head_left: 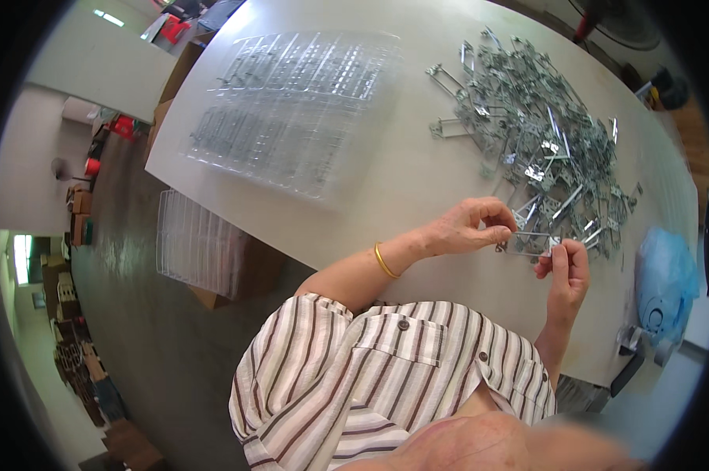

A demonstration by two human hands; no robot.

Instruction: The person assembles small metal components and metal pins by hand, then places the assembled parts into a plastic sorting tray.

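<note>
My left hand [478, 225], below a gold bangle [385, 261], pinches one end of a small metal bracket [554, 243] made of thin parallel rods between plates. The thumb and fingers of my right hand [566, 271] close on the plate at its other end. Both hands hold the piece just above the table, at the near edge of a big heap of similar metal parts [543, 118]. Some of the heap's parts have long shiny rods, and they lie tangled over each other.
Clear plastic trays [284, 141] with rows of metal parts lie on the pale table [417, 188] to the left. More clear trays [197, 243] stand on a cardboard box [256, 271] beside the table. A blue plastic bag [667, 275] covers something at the right edge.
</note>
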